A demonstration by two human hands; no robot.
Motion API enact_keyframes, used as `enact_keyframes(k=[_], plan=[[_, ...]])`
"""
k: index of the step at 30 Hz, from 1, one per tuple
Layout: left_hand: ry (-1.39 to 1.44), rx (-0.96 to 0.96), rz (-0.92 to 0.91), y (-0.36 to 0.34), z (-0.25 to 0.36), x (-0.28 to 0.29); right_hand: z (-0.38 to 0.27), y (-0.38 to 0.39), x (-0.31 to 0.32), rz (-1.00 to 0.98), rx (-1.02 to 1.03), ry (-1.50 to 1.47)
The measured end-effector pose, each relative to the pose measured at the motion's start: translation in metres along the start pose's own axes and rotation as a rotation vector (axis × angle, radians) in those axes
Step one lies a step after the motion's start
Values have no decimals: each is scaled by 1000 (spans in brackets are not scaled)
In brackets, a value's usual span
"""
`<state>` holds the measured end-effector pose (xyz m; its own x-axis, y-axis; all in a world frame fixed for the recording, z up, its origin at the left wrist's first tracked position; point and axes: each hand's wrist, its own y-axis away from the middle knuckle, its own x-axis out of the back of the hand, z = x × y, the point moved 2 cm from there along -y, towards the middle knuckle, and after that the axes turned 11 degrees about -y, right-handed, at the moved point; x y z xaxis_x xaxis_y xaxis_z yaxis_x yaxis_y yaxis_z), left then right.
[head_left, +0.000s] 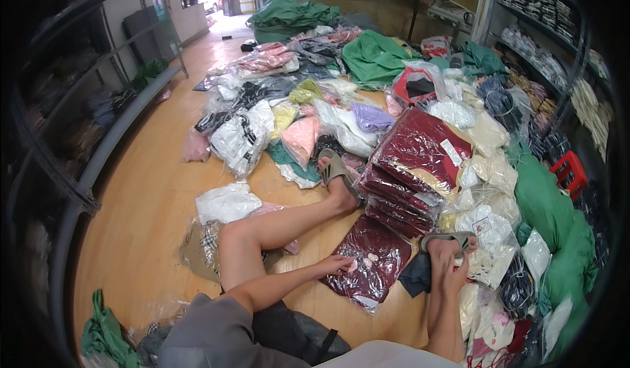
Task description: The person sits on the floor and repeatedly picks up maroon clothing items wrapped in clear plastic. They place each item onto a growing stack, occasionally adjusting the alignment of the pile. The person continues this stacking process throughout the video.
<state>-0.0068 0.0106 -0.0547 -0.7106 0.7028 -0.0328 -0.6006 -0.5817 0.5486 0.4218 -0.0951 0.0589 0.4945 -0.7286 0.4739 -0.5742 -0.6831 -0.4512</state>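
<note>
My left hand (337, 264) rests on the near left part of a maroon garment in a clear plastic bag (374, 253), which lies flat on the floor between my legs. Its fingers reach out over the plastic beside some small pale spots. Just beyond stands a tall stack of similar bagged maroon garments (420, 151), a white label on the top one. My right hand (456, 275) is low beside my right foot and its olive slipper (449, 238); its finger shape is too small to make out. Dark folded cloth (416, 275) lies between the flat bag and my right leg.
A big heap of bagged clothes (289, 119) spreads across the floor ahead. Cream bagged garments (489, 237) and a long green cloth bundle (545, 197) line the right. Metal shelving (131, 105) runs along the left; a red plastic stool (569, 174) stands far right.
</note>
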Motion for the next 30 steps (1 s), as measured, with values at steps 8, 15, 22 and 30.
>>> enact_keyframes(k=[8,15,22,30], plan=[[-519,-280,239,16,23,39,12,11,-11,-153,-9,-2],[-431,-346,488,55,130,138,36,11,-10,-94,-52,-117],[-1220,-340,518,96,271,175,28,7,-1,-65,-75,-144],[-1593,-362,362,15,318,184,31,10,3,-98,-51,-40]])
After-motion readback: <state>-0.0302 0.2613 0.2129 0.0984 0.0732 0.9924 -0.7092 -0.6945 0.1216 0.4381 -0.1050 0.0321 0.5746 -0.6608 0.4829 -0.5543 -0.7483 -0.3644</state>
